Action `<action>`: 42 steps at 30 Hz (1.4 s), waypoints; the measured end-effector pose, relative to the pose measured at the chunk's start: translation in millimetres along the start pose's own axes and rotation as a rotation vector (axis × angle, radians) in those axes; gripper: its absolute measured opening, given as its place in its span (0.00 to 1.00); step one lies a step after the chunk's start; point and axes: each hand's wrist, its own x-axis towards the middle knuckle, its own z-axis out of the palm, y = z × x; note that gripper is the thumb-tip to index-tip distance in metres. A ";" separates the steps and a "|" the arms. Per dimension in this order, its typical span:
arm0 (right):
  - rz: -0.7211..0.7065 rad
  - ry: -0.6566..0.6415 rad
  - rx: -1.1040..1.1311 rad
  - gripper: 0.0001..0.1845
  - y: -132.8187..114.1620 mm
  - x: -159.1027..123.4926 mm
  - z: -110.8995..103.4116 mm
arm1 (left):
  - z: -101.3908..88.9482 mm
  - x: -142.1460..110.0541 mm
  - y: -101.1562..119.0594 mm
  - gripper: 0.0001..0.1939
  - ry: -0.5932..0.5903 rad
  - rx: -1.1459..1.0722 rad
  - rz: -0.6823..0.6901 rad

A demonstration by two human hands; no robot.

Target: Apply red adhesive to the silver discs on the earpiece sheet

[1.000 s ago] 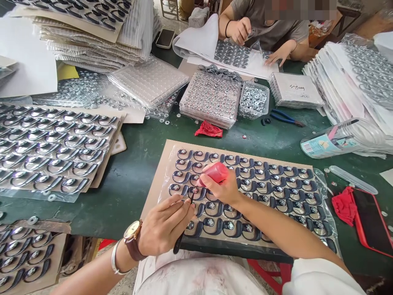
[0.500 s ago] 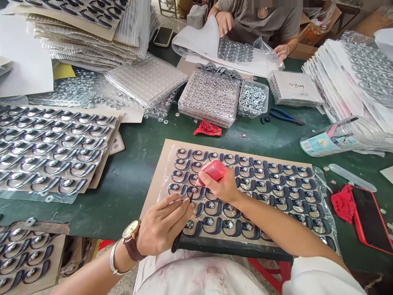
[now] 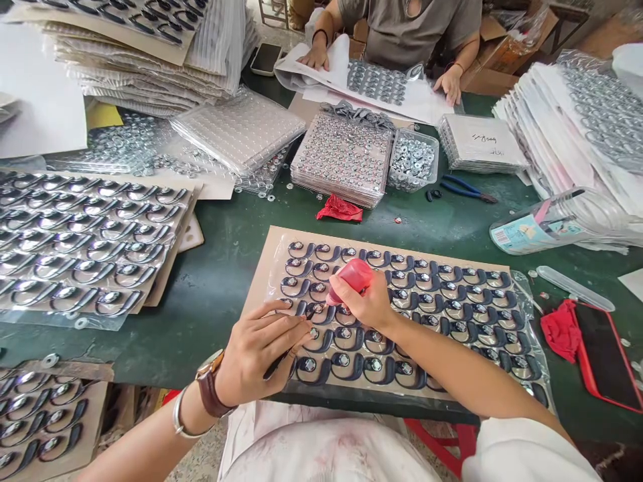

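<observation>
My left hand, wearing a watch and a bangle, is closed on slim dark tweezers, whose tip points at the parts sheet; the fingers hide much of them. Close by, my right hand grips a small red squeeze bottle, tilted with its nozzle down toward the same spot. Under both hands lies a cardboard sheet covered in clear film. Rows of dark hook-shaped pieces sit on it, many with a shiny round stone-like centre. My hands cover some pieces on the left.
Across the green table, a co-worker's hands rest on white sheets. Between us are a stack of studded sheets, a tub of metal washers, pliers and a red cloth. A plastic jar and a red-cased phone lie right.
My left hand has drawn slightly left, tilting the tweezers flatter. The red bottle has shifted a little right. The co-worker's hands have lowered onto the white sheets.
</observation>
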 end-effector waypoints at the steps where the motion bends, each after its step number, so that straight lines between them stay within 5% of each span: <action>1: -0.007 -0.008 -0.004 0.16 0.0 0.1 -0.1 | -0.7 0.9 -0.2 0.16 0.005 -0.014 -0.007; 15: -0.060 -0.138 -0.087 0.13 -1.8 2.6 -0.4 | -1.1 7.5 -13.3 0.08 0.136 -0.118 -0.166; 22: 0.055 -0.201 -0.031 0.15 -27.6 -2.6 -11.6 | -0.1 -1.6 0.2 0.09 0.147 0.008 -0.070; 28: 0.069 -0.013 0.150 0.13 -11.5 -33.6 8.1 | 0.2 -34.2 22.4 0.13 0.048 0.135 0.128; 42: -0.015 -0.112 0.002 0.11 2.0 -38.4 18.2 | 6.2 -39.7 33.4 0.12 -0.003 0.197 0.167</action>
